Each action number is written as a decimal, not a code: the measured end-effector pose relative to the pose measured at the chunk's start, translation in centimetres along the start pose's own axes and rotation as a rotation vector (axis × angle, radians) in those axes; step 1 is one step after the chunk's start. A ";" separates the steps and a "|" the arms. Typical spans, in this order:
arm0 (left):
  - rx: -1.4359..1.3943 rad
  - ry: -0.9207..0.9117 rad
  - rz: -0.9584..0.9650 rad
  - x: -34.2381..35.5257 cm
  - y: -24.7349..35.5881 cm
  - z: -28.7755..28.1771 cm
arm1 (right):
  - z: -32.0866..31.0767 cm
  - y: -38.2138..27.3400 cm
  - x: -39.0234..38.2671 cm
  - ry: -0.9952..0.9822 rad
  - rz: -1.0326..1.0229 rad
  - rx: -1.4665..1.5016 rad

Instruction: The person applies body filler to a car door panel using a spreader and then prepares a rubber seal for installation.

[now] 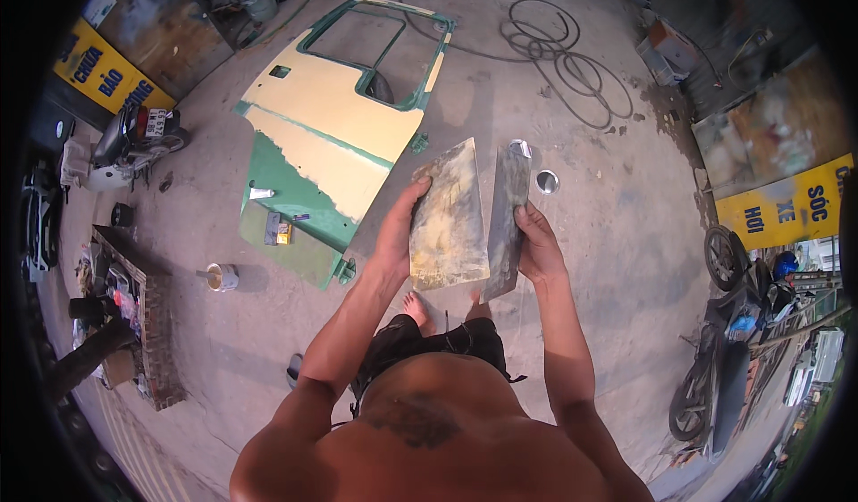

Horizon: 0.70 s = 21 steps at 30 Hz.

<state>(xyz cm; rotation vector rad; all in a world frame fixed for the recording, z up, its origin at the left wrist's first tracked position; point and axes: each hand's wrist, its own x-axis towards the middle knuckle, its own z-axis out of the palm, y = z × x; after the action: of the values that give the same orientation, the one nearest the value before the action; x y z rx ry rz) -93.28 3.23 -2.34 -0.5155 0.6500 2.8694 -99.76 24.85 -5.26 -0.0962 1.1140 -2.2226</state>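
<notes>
My left hand [396, 238] is closed on the left edge of a flat, thin board [450, 216], smeared grey and yellow. A narrower-looking grey board [508, 221] is in my right hand [542, 245], thumb on its face and fingers behind. Both boards stand tilted side by side in front of me, with a thin gap between them. Beyond my left hand a vehicle door [332, 109] lies on the ground, green with large cream-coloured areas. On its lower green part rest a white tube [262, 193] and a small yellow box [284, 233].
A white tub [222, 277] with something pale inside stands at left, near a brick structure [158, 341]. A round tin [547, 181] and a small can [520, 149] sit beyond the boards. A coiled hose [559, 60] lies further off. Motorbikes [706, 368] stand at both sides.
</notes>
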 end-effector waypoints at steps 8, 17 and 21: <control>0.111 -0.006 -0.167 -1.0 -7.5 1.1 | 1.7 -0.2 3.6 0.308 -0.039 0.212; -0.015 0.171 0.441 1.1 1.0 -3.5 | 0.8 1.6 -1.2 0.322 -0.221 -0.434; 0.550 0.262 0.504 -0.5 0.8 -2.9 | 1.8 0.1 -0.4 0.432 -0.333 -0.712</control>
<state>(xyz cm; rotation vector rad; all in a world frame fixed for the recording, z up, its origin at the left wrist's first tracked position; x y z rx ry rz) -92.13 1.22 -4.29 -0.7188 1.7658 2.8558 -98.80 23.76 -4.15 -0.1071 2.2343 -2.0549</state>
